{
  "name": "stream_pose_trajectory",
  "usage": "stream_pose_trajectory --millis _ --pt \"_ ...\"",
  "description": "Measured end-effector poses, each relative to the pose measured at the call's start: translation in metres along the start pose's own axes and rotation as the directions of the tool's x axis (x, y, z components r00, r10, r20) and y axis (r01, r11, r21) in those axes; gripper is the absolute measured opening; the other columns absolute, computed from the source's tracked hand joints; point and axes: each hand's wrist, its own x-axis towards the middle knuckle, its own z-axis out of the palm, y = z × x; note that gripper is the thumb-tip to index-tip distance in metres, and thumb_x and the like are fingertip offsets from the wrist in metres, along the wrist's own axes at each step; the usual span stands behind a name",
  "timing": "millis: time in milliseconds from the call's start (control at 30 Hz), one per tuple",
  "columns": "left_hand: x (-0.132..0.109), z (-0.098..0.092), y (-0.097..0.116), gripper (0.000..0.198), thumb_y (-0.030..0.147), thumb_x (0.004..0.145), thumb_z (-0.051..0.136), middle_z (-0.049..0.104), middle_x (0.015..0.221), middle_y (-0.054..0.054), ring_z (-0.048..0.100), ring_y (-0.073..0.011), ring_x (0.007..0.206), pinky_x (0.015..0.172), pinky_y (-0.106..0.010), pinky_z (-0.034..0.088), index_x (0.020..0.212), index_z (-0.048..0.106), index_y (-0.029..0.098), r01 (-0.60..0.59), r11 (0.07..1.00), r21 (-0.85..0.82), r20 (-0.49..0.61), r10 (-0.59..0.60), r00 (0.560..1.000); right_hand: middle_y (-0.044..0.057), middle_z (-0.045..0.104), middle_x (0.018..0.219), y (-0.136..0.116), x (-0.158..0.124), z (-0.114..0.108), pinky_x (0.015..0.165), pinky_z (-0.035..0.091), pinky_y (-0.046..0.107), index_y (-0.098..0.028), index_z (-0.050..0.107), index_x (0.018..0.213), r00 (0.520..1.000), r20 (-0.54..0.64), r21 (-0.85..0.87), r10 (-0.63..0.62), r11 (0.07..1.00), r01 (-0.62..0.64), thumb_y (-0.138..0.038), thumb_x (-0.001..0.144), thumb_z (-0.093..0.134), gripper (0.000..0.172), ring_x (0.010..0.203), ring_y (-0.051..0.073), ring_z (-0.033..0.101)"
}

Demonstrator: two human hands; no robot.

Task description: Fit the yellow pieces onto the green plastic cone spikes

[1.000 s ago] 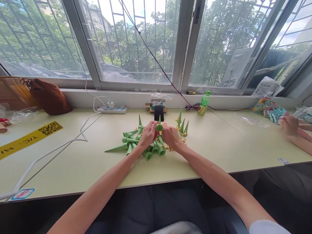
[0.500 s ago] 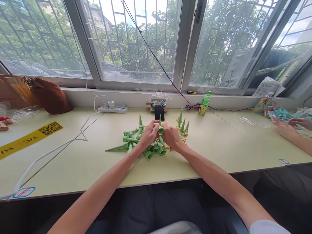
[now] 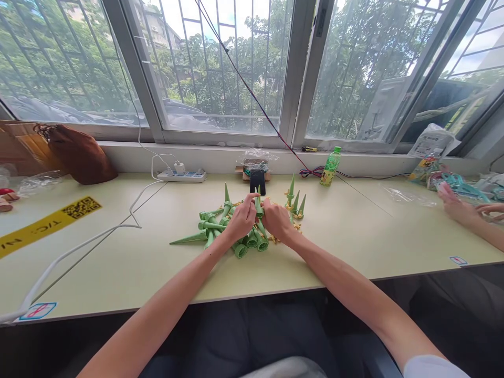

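Between my two hands is a green plastic cone-shaped watering spike point(image 3: 259, 211), its tip pointing up and away from me. My left hand point(image 3: 243, 218) has its fingers closed at the spike's left side. On the other side my right hand point(image 3: 276, 218) is curled against it, its fingertips partly hidden. Under and left of my hands lies a heap of similar green spikes point(image 3: 212, 224), several with their round ends toward me. Small yellow plastic pieces point(image 3: 275, 240) are scattered under my right hand. Upright green spikes with yellow pieces on them point(image 3: 290, 192) stand to the right.
A black phone point(image 3: 257, 181) leans against a small box at the back. Further right stands a green drink bottle point(image 3: 331, 167). A power strip point(image 3: 182, 176) with a white cable lies left, near a brown pouch point(image 3: 79, 155). Another person's hands point(image 3: 462, 207) work at far right.
The spike in my hands has tilted, so its round end faces me less than before. My arms stay almost in place. The other person's hands have shifted slightly.
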Motion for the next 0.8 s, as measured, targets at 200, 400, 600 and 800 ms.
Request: stream_pose_trajectory --millis 200,400,600,800 --pt "-0.0012 -0.0001 -0.0035 0.039 0.02 0.096 0.028 0.065 0.1 -0.007 0.062 -0.0096 0.053 0.06 -0.024 0.049 0.133 0.04 0.02 -0.055 0.994 0.097 0.002 0.055 0.998 0.013 0.071 0.088 -0.0006 -0.0003 -0.0009 0.064 0.043 0.028 -0.013 0.05 0.109 1.0 0.009 -0.006 0.005 1.0 -0.005 -0.023 0.091 0.046 0.021 0.083 0.026 0.069" --pt "-0.0012 -0.0007 -0.0062 0.048 0.016 0.093 0.03 0.061 0.126 -0.013 0.065 -0.0102 0.059 0.066 -0.026 0.051 0.14 0.032 0.022 -0.083 0.988 0.128 0.009 0.083 0.997 0.014 0.071 0.093 -0.0008 -0.0003 0.0001 0.069 0.044 0.029 -0.013 0.049 0.115 1.0 0.026 -0.005 0.013 1.0 -0.013 -0.023 0.093 0.042 0.024 0.087 0.025 0.069" --pt "0.0005 -0.0012 -0.0086 0.054 0.013 0.089 0.035 0.063 0.124 -0.014 0.067 -0.0152 0.075 0.077 -0.03 0.052 0.143 0.033 0.017 -0.092 0.966 0.241 -0.029 0.102 0.994 0.013 0.07 0.091 -0.0002 0.0008 0.0013 0.068 0.044 0.028 -0.013 0.051 0.11 0.999 0.017 -0.012 0.027 1.0 -0.027 -0.016 0.094 0.034 0.023 0.083 0.024 0.068" --pt "0.0013 -0.0012 -0.0089 0.055 0.014 0.088 0.036 0.062 0.127 -0.008 0.067 -0.0151 0.076 0.073 -0.029 0.055 0.143 0.038 0.022 -0.083 0.979 0.184 -0.016 0.088 0.996 0.013 0.07 0.088 -0.0004 0.0008 0.0019 0.067 0.043 0.028 -0.013 0.051 0.107 1.0 0.015 -0.017 0.024 1.0 -0.024 -0.016 0.094 0.034 0.021 0.081 0.024 0.068"
